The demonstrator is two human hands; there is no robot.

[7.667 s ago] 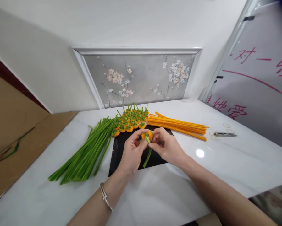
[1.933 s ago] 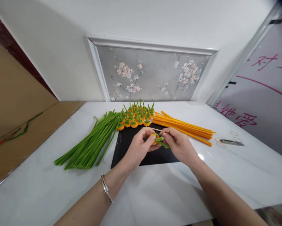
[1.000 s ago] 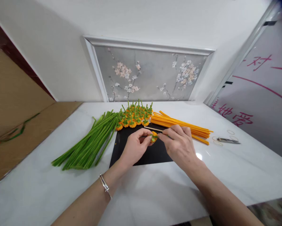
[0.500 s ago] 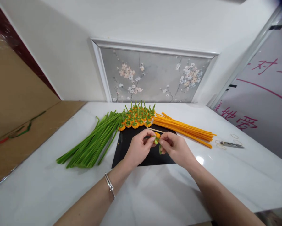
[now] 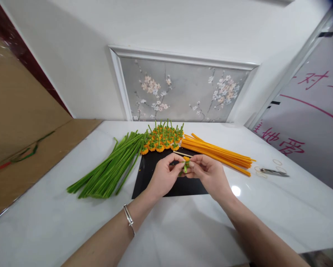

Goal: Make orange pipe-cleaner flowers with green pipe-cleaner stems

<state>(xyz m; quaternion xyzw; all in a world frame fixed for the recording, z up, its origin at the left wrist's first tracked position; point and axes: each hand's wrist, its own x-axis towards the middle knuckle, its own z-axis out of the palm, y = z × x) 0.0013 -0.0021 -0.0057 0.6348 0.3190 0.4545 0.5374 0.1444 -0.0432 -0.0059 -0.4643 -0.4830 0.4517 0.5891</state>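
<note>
Fingers (image 5: 175, 158) of left hand (image 5: 163, 176) and right hand (image 5: 211, 178) nearly meet, both pinching a small fuzzy orange-and-green piece (image 5: 185, 167), held between them above black mat (image 5: 149, 178). Pale stick (image 5: 182, 153) just beyond fingers; farther off, cluster of orange pieces with green stems (image 5: 164, 139). Green fuzzy strips (image 5: 107, 167) on counter (image 5: 71, 226) left of fingers, orange strips (image 5: 216, 150) to their right

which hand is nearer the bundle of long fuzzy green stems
Left. The left hand is to the right of the bundle of long fuzzy green stems, apart from it, over the flat black rectangular mat; the right hand is farther right, beyond the left.
</note>
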